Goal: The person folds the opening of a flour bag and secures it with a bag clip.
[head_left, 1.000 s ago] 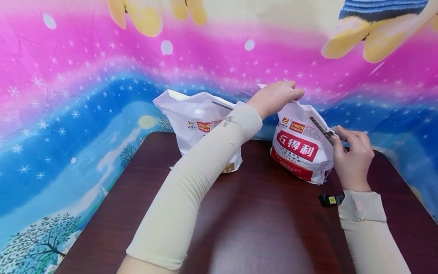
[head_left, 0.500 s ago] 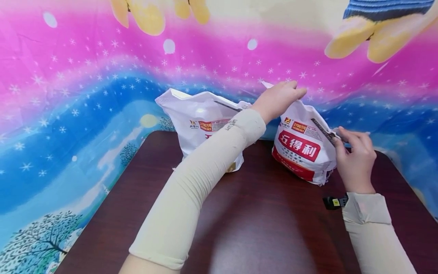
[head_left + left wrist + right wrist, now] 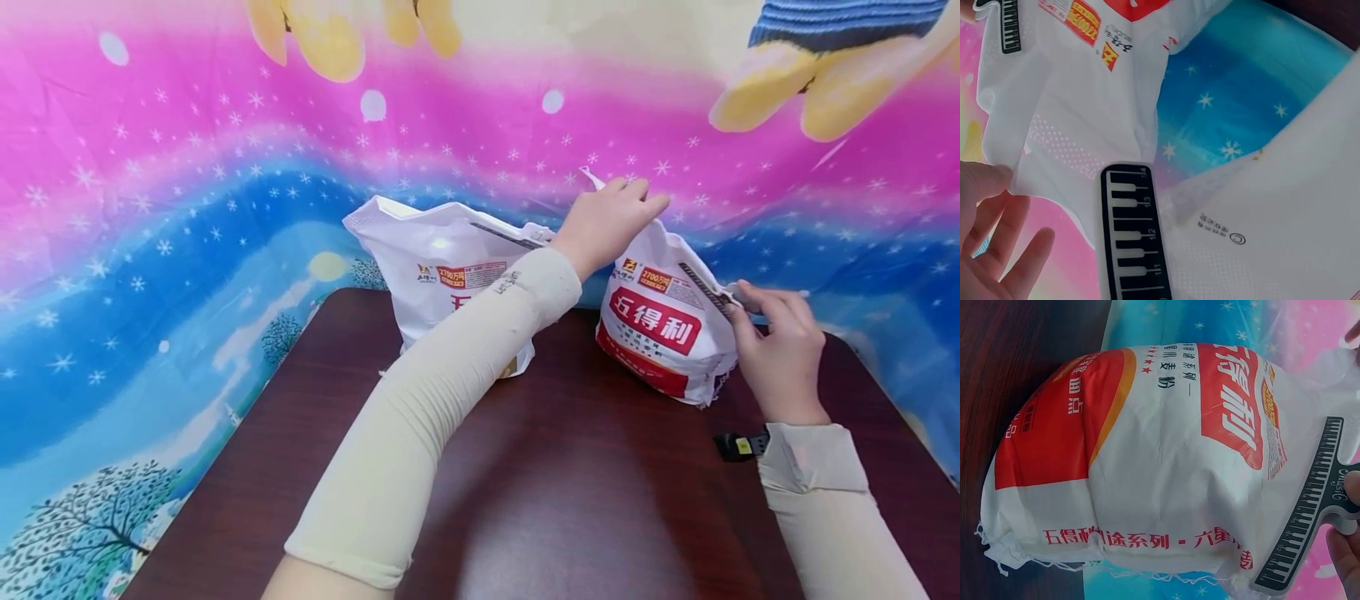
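Two white flour bags stand on the table. My left hand [image 3: 607,221] pinches the top edge of the right flour bag [image 3: 652,317], pulling a corner of the plastic up; in the left wrist view its thumb lies on the edge. A long bag clip [image 3: 1300,515] printed with piano keys sits slantwise along part of that bag's mouth. Its handle is held between thumb and fingers of my right hand [image 3: 783,354]. The left flour bag [image 3: 420,258], partly hidden behind my left sleeve, carries a similar clip [image 3: 1132,234] at its top.
Beneath the bags is a dark brown table [image 3: 570,492]. A patterned cloth [image 3: 225,167] with snowflakes hangs close behind and beside it. The left sleeve [image 3: 390,442] crosses in front of the left bag. A black device [image 3: 738,446] sits at the right wrist.
My left hand has shifted slightly at the bag's top edge, and the white corner beyond it stands higher and narrower. The right hand keeps its hold on the clip.
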Motion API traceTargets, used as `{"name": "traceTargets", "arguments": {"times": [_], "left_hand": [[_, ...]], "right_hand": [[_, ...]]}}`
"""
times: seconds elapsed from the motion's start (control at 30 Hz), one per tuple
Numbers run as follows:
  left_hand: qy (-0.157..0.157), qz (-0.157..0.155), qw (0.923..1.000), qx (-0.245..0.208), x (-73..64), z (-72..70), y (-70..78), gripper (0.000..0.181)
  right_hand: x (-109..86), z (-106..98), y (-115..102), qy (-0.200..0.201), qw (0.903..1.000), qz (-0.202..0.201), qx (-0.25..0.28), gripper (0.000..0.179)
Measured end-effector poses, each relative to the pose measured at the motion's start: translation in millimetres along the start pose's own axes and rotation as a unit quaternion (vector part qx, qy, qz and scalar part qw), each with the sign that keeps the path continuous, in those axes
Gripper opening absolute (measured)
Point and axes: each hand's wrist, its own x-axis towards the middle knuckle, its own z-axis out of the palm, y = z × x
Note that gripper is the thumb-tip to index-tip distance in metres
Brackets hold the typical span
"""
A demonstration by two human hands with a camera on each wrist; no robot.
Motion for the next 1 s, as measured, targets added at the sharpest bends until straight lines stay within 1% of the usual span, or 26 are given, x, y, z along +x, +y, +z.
{"name": "traceTargets", "arguments": {"times": [0.1, 0.27, 0.4, 0.47, 0.53, 0.63, 0.7, 0.77, 0.9, 0.93, 1.0], "left_hand": [[0.023, 0.004, 0.9994, 0.026, -3.0, 0.1, 0.2, 0.043], [0.057, 0.012, 0.9971, 0.049, -8.8, 1.0, 1.2, 0.041], [0.086, 0.015, 0.9951, 0.046, -16.7, 2.9, 2.6, 0.039], [0.104, 0.021, 0.9936, 0.040, -22.3, 5.1, 3.8, 0.037], [0.128, 0.031, 0.9907, 0.036, -29.6, 7.7, 5.2, 0.035], [0.169, 0.048, 0.9838, 0.036, -42.3, 12.8, 7.1, 0.033], [0.193, 0.054, 0.9791, 0.035, -52.0, 16.1, 7.7, 0.032], [0.207, 0.053, 0.9764, 0.030, -62.5, 20.1, 7.6, 0.031], [0.229, 0.039, 0.9726, 0.009, -83.1, 30.7, 4.6, 0.030], [0.240, 0.039, 0.9700, 0.004, -87.3, 33.5, 4.0, 0.029], [0.265, 0.048, 0.9629, -0.005, -95.5, 37.9, 3.1, 0.029]], "right_hand": [[1.0, -2, -3, -0.014, 0.9999, -0.001, -0.004, 0.035], [3.0, -6, -4, -0.030, 0.9995, -0.005, -0.003, 0.036], [4.8, -9, -1, -0.037, 0.9993, -0.009, -0.001, 0.038], [4.9, -12, 1, -0.043, 0.9991, -0.002, -0.001, 0.039], [4.5, -14, 3, -0.051, 0.9987, 0.005, -0.004, 0.040], [4.5, -19, 5, -0.058, 0.9982, 0.012, -0.010, 0.041], [5.2, -22, 5, -0.057, 0.9983, 0.009, -0.012, 0.041], [6.2, -25, 5, -0.051, 0.9986, 0.001, -0.014, 0.040], [8.3, -31, 8, -0.037, 0.9990, -0.024, -0.010, 0.035], [8.7, -33, 9, -0.034, 0.9989, -0.029, -0.010, 0.034], [9.3, -37, 11, -0.032, 0.9989, -0.033, -0.011, 0.032]]}}
